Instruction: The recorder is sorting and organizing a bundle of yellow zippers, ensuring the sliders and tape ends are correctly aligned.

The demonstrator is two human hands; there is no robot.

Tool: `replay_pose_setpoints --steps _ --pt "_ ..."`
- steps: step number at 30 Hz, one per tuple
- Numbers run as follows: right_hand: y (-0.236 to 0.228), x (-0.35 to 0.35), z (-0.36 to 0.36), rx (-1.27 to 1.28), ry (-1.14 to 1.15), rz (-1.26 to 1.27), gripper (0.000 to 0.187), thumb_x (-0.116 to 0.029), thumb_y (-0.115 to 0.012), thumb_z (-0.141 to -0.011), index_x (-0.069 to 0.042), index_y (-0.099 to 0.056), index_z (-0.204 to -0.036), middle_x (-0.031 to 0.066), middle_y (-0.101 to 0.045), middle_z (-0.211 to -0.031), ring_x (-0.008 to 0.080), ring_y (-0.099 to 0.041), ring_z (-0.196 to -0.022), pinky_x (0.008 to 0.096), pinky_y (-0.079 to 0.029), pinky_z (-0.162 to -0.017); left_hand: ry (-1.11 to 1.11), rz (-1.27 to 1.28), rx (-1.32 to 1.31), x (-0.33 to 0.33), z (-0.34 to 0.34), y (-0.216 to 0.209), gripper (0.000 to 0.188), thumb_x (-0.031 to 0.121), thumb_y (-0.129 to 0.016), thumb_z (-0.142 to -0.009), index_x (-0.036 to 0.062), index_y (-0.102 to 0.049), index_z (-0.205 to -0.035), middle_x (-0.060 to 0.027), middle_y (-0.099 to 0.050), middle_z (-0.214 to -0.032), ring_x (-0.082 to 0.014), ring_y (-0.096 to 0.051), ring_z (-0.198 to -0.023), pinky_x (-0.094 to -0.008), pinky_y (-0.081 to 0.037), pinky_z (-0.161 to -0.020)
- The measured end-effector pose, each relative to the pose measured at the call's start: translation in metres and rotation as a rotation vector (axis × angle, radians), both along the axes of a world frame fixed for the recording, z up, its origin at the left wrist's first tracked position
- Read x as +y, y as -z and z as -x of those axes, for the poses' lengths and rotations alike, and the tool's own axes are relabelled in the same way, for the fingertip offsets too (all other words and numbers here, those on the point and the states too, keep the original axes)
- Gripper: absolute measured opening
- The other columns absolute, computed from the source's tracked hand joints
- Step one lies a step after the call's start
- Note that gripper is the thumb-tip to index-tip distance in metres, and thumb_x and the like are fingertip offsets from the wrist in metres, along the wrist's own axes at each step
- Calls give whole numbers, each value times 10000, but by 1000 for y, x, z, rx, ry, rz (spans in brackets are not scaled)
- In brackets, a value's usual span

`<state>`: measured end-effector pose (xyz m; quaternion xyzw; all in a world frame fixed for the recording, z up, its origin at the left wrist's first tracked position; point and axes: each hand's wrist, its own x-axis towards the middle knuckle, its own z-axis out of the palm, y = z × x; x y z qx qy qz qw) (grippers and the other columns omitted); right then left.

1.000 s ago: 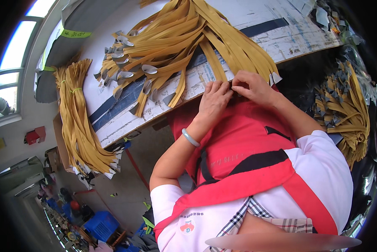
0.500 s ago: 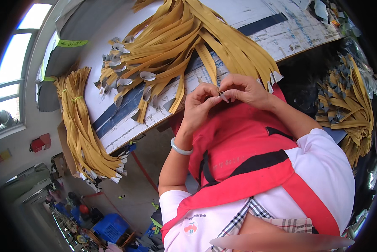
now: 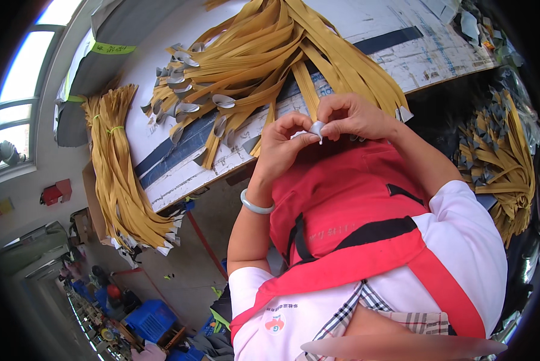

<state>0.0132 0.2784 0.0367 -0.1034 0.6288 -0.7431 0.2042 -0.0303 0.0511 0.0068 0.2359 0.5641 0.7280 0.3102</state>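
Observation:
My left hand [image 3: 282, 147], with a pale bangle on its wrist, and my right hand [image 3: 357, 114] meet fingertip to fingertip just above my red apron [image 3: 342, 198]. Together they pinch a small white tab [image 3: 317, 129]. Just beyond them a fanned pile of long yellow strips [image 3: 264, 60] with grey tabs at their ends lies on the white work table [image 3: 414, 51]. One strip runs from the pile toward my hands.
A tied bundle of yellow strips [image 3: 119, 174] hangs over the table's left end. Another heap of yellow strips [image 3: 498, 162] lies lower at the right. On the floor at the lower left stands a blue crate [image 3: 152, 319] among clutter. A window [image 3: 17, 90] is at the left.
Both hands have lifted off the table edge and come together, closer to my chest. They now pinch the small white tab between their fingertips.

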Motion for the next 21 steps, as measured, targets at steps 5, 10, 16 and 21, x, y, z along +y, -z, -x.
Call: replay_pose_setpoints --steps 5,10,16,21 --pt "-1 -12 -1 66 68 -241 117 -96 -704 -878 -27 -609 -876 48 -608 -829 137 -630 -698 273 -492 -601 -232 70 29 12 -15 10 107 -82 -686 -851 -12 -635 -914 -36 -651 -896 -101 -639 -820 -234 -531 -706" --pt "47 -35 4 904 510 -787 124 -86 -648 -824 -58 -539 -876 127 -539 -820 340 -576 -689 381 -478 -584 -516 258 355 25 -23 24 91 -86 -647 -874 -19 -605 -919 -28 -626 -875 -90 -639 -819 -229 -556 -635" --pt "40 -24 -1 632 418 -375 70 -19 -641 -891 -4 -636 -960 75 -599 -857 199 -597 -682 294 -483 -639 -325 71 109 12 -14 -5 193 -52 -648 -902 -27 -615 -1090 -63 -621 -996 -155 -674 -874 -282 -625 -724" --pt "31 -23 -6 26 315 -85 132 -151 -659 -952 -28 -641 -908 2 -605 -794 83 -566 -692 236 -464 -616 -265 225 406 1 -9 7 144 -52 -692 -847 2 -657 -976 -66 -631 -875 -145 -646 -755 -275 -542 -619"
